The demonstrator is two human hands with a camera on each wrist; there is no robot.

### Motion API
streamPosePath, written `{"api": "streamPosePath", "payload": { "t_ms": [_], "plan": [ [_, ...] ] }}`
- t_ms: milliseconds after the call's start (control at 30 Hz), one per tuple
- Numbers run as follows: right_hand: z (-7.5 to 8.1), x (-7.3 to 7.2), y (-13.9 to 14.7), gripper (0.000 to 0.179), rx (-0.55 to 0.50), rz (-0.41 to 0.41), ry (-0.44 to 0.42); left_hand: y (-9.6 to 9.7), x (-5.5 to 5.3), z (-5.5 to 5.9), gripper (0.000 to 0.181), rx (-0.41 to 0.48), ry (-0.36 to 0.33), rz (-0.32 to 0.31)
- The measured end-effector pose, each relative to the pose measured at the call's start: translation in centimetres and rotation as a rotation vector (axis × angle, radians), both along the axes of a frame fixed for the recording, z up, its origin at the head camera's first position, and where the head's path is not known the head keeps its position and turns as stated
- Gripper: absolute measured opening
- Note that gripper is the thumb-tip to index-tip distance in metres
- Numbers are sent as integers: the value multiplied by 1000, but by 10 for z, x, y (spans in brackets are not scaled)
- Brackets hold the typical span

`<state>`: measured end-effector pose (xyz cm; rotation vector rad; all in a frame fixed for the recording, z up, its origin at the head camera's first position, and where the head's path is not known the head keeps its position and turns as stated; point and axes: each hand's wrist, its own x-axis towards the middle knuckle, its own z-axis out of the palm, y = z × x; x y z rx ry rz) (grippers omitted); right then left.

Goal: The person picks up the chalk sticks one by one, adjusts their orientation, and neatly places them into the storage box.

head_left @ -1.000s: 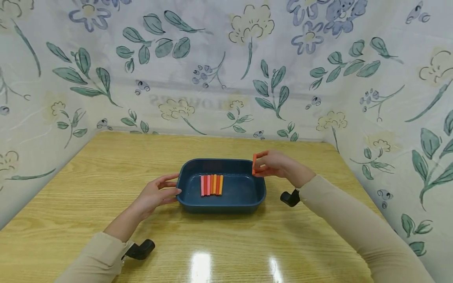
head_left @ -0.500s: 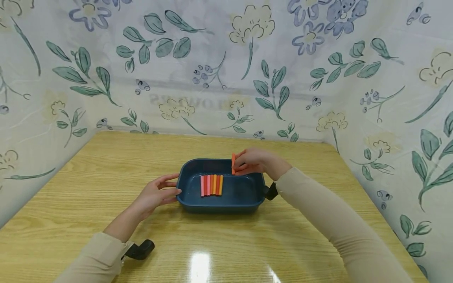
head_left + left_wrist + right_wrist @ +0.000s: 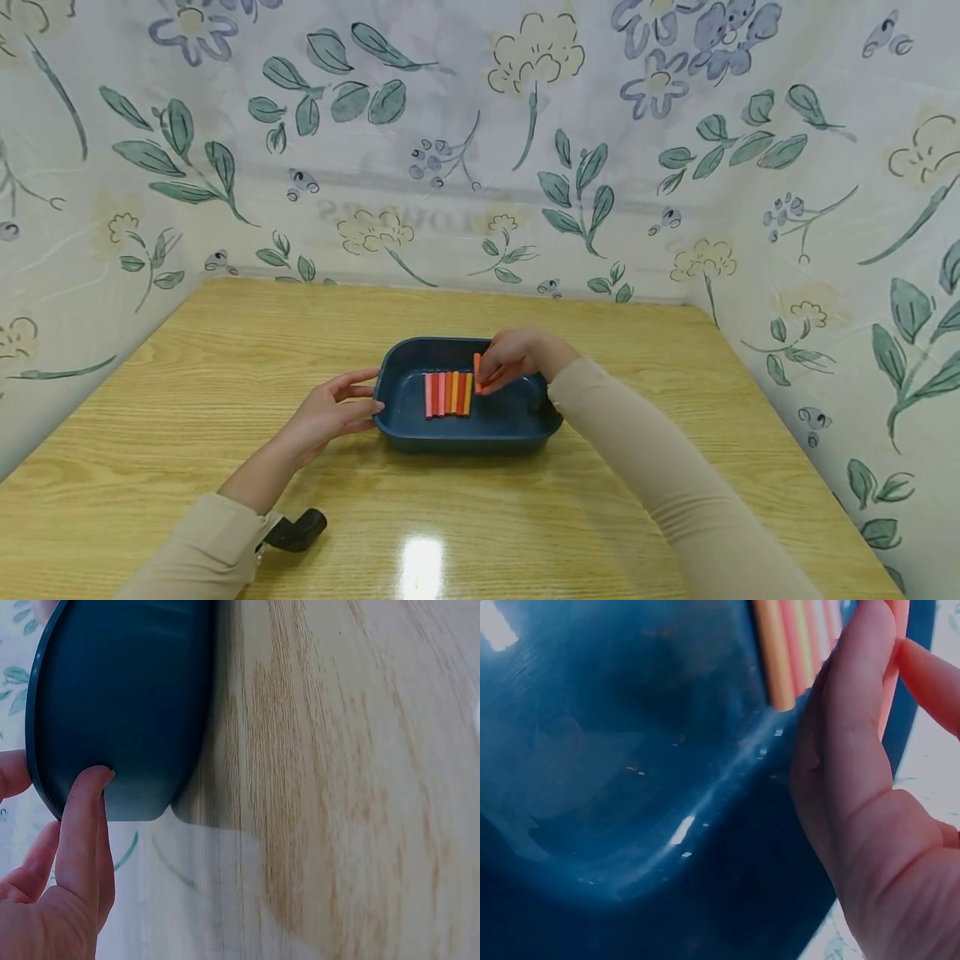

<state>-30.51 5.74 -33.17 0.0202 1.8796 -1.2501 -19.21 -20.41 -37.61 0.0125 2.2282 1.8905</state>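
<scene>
A dark blue rectangular bin (image 3: 465, 444) stands on the wooden table. Several slim chalk-like sticks (image 3: 448, 394) in pink, red, orange and yellow lie side by side on its floor, left of centre. My right hand (image 3: 517, 358) reaches in over the back rim. It pinches one orange chalk-like stick (image 3: 477, 373) between thumb and fingers, just right of the row and nearly parallel to it. Whether that stick touches the floor I cannot tell. Against the bin's left end my left hand (image 3: 330, 414) rests with extended fingers; in the left wrist view a fingertip (image 3: 96, 776) touches the outer wall.
The bin's right half shows bare floor (image 3: 506, 417). Light wood tabletop (image 3: 262, 333) surrounds it. Floral cloth (image 3: 450, 250) hangs behind and at both sides. A black wrist camera (image 3: 297, 531) sits by my left cuff.
My right hand has moved left and down from the bin's back right corner, carrying the orange chalk-like stick to the right end of the row. The left hand and bin have stayed put.
</scene>
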Motion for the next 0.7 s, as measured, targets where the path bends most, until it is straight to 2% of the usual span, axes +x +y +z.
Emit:
{"api": "streamPosePath", "payload": {
  "t_ms": [100, 267, 433, 567, 700],
  "plan": [
    [-7, -3, -2, 14, 39, 11, -10, 0, 0, 0, 63, 3, 0, 1],
    [-16, -3, -4, 48, 80, -11, -28, 0, 0, -2, 63, 10, 4, 1],
    [-21, 0, -7, 66, 79, -26, -41, 0, 0, -1, 63, 8, 8, -1],
    [-21, 0, -7, 70, 83, -27, -16, 1, 0, 0, 63, 4, 11, -4],
    [-17, -2, -4, 50, 116, 17, 21, 2, -1, 1, 63, 1, 10, 3]
  ]
}}
